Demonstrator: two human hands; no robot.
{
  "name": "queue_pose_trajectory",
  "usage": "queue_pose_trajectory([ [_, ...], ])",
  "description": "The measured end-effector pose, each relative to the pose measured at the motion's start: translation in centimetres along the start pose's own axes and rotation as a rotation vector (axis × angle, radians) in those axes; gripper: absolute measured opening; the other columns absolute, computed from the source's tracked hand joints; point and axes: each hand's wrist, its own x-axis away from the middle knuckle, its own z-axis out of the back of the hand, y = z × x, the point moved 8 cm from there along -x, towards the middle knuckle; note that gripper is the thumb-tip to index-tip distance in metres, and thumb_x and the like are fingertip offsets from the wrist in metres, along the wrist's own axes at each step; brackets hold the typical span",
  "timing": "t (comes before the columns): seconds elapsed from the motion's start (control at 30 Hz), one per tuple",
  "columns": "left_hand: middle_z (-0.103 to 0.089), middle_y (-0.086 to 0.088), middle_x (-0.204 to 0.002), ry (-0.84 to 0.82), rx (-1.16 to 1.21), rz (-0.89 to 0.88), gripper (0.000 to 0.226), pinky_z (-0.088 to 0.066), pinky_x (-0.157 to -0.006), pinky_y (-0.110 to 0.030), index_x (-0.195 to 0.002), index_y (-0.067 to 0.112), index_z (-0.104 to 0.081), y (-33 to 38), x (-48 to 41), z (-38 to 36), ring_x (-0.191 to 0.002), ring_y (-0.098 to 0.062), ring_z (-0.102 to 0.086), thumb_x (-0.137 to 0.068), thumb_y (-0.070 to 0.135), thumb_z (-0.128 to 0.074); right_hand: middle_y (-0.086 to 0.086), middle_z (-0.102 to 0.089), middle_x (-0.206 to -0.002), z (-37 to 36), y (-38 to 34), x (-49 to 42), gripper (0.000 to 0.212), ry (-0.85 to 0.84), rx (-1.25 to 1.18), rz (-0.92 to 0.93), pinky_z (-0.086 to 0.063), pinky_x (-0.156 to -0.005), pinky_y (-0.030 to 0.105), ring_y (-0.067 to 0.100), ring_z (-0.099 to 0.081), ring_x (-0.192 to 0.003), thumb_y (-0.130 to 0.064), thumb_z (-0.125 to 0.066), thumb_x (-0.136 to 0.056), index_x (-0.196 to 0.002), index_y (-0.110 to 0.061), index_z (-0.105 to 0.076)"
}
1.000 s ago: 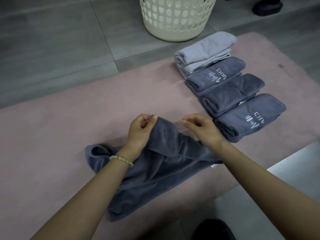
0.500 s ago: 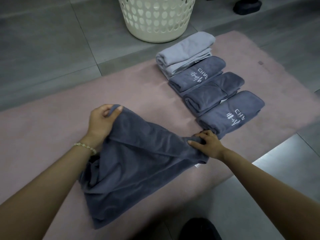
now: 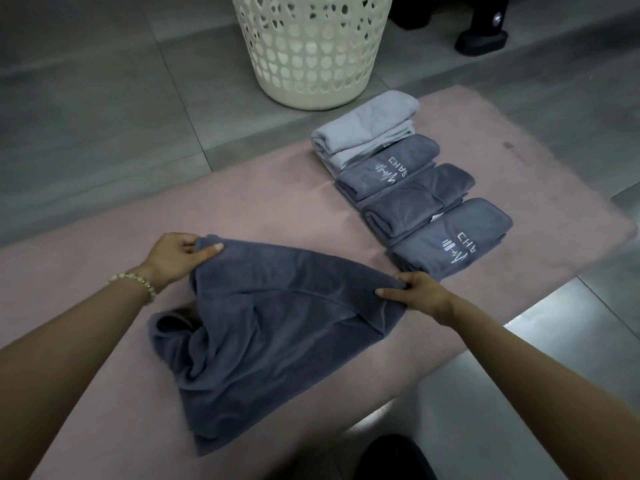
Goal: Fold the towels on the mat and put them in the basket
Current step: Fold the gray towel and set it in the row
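Observation:
A dark grey towel [image 3: 270, 327] lies rumpled on the pink mat [image 3: 104, 265], its far edge pulled taut between my hands. My left hand [image 3: 176, 259] pinches the far left corner. My right hand [image 3: 420, 294] grips the right corner, close to the nearest folded towel. Several folded towels sit in a row at the right: a light grey one [image 3: 363, 133] farthest, then three dark grey ones [image 3: 388, 171], [image 3: 415, 202], [image 3: 453, 240]. The cream perforated basket [image 3: 311, 50] stands on the floor beyond the mat.
Grey tiled floor [image 3: 86, 98] surrounds the mat. Black equipment feet [image 3: 481, 39] stand at the far right behind the basket. A dark shoe [image 3: 394, 459] shows at the bottom edge. A shiny metal surface [image 3: 554, 341] borders the mat at the near right.
My hands have spread apart along the towel's edge, the left going left and the right going right, stretching the edge taut. The view has tilted down slightly.

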Motion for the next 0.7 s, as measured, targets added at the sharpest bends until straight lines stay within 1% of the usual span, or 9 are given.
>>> queue_pose_trajectory([
  [0.13, -0.056, 0.006, -0.057, 0.071, 0.066, -0.037, 0.036, -0.038, -0.049, -0.005, -0.082, -0.009, -0.063, 4.6, 4.3, 5.6, -0.055, 0.003, -0.048, -0.086, 0.026, -0.066, -0.006, -0.060, -0.059, 1.0, -7.2, 4.8, 0.017, -0.004, 0.003, 0.154, -0.041, -0.046, 0.009, 0.000, -0.055, -0.052, -0.015, -0.071, -0.083, -0.084, 0.000, -0.061],
  [0.2, -0.056, 0.000, -0.069, 0.159, 0.123, -0.092, 0.042, -0.039, -0.053, -0.012, -0.089, -0.005, -0.065, 6.9, 7.0, 9.9, -0.068, -0.005, -0.049, -0.084, 0.037, -0.066, -0.013, -0.061, -0.052, 1.7, -11.5, 7.8, 0.013, 0.024, -0.002, 0.246, -0.041, -0.045, 0.008, -0.005, -0.054, -0.047, -0.013, -0.070, -0.084, -0.084, -0.002, -0.063],
  [0.27, -0.050, -0.005, -0.078, 0.283, 0.172, -0.167, 0.045, -0.036, -0.056, -0.020, -0.088, -0.005, -0.064, 9.4, 10.3, 14.3, -0.076, -0.014, -0.042, -0.084, 0.039, -0.065, -0.006, -0.070, -0.070, 1.9, -15.5, 10.6, 0.019, 0.041, 0.030, 0.333, -0.051, -0.060, 0.012, 0.002, -0.063, -0.066, -0.021, -0.072, -0.083, -0.088, -0.003, -0.069],
  [0.33, -0.052, -0.004, -0.075, 0.377, 0.213, -0.224, 0.043, -0.037, -0.059, -0.022, -0.082, -0.008, -0.063, 11.6, 14.1, 18.2, -0.074, -0.013, -0.043, -0.087, 0.034, -0.064, 0.005, -0.073, -0.086, 1.7, -18.9, 13.5, 0.029, 0.048, 0.041, 0.390, -0.053, -0.075, 0.022, 0.012, -0.065, -0.080, -0.027, -0.072, -0.082, -0.093, -0.001, -0.071],
  [0.4, -0.056, 0.013, -0.059, 0.472, 0.247, -0.250, 0.032, -0.041, -0.057, -0.016, -0.072, 0.004, -0.063, 12.8, 18.3, 22.0, -0.065, -0.003, -0.045, -0.088, 0.032, -0.064, 0.005, -0.074, -0.085, 1.9, -21.6, 16.1, 0.030, 0.041, 0.013, 0.425, -0.055, -0.074, 0.023, 0.014, -0.067, -0.080, -0.029, -0.072, -0.081, -0.094, -0.002, -0.072],
  [0.47, -0.054, 0.019, -0.048, 0.560, 0.294, -0.266, 0.030, -0.041, -0.053, -0.010, -0.067, 0.012, -0.060, 12.7, 22.2, 25.6, -0.056, 0.004, -0.045, -0.088, 0.032, -0.063, 0.007, -0.074, -0.088, 2.7, -23.6, 18.8, 0.028, 0.075, -0.035, 0.441, -0.053, -0.077, 0.027, 0.016, -0.066, -0.078, -0.033, -0.073, -0.077, -0.091, -0.009, -0.073],
  [0.53, -0.057, 0.020, -0.048, 0.605, 0.328, -0.280, 0.027, -0.042, -0.053, -0.008, -0.068, 0.016, -0.062, 12.2, 25.3, 28.1, -0.051, 0.006, -0.048, -0.089, 0.032, -0.063, 0.009, -0.073, -0.086, 3.2, -25.4, 21.2, 0.032, 0.084, -0.010, 0.493, -0.052, -0.075, 0.025, 0.017, -0.064, -0.077, -0.035, -0.074, -0.076, -0.093, -0.008, -0.073],
  [0.63, -0.061, 0.020, -0.052, 0.630, 0.381, -0.310, 0.023, -0.045, -0.056, -0.007, -0.072, 0.015, -0.063, 12.0, 28.6, 29.8, -0.053, 0.007, -0.052, -0.089, 0.029, -0.063, 0.001, -0.074, -0.080, 1.7, -28.0, 24.9, 0.026, 0.025, 0.010, 0.586, -0.052, -0.059, 0.012, 0.006, -0.066, -0.064, -0.026, -0.073, -0.078, -0.093, -0.005, -0.073],
  [0.7, -0.065, 0.017, -0.059, 0.621, 0.419, -0.322, 0.020, -0.047, -0.058, -0.008, -0.075, 0.015, -0.064, 12.1, 30.0, 30.2, -0.059, 0.006, -0.055, -0.089, 0.029, -0.063, 0.005, -0.074, -0.087, 0.4, -29.5, 27.0, 0.040, -0.034, -0.012, 0.627, -0.053, -0.059, 0.014, 0.006, -0.069, -0.066, -0.039, -0.082, -0.062, -0.086, -0.009, -0.073],
])
